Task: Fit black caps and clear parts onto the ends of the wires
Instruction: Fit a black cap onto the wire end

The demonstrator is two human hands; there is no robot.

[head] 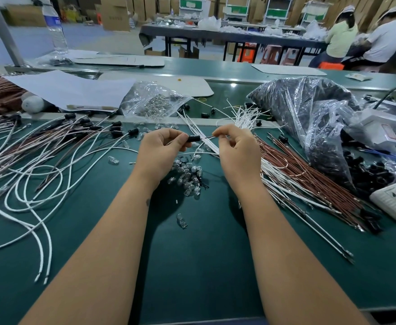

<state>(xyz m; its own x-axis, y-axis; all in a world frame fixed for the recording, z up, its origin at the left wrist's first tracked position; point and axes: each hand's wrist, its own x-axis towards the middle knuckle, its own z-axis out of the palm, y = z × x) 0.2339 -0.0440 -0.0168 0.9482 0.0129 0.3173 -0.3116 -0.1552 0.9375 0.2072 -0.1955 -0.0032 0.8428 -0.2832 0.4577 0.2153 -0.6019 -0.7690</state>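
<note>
My left hand point(160, 148) pinches a black cap point(194, 138) between thumb and fingers above the green table. My right hand point(235, 148) pinches the end of a thin wire point(208, 137) that points into the cap's right side. Below the hands lies a heap of clear parts point(187, 177), with one loose clear part point(181, 220) nearer me. Wires fitted with black caps point(82, 134) are spread on the left. A bundle of white and brown wires point(293, 174) lies to the right.
A clear bag of clear parts point(153, 102) sits behind the hands. A large plastic bag of black caps point(314, 118) fills the right, with loose caps point(368, 174) spilled beside it. A water bottle point(55, 29) stands at the far left. Two people sit at a far table.
</note>
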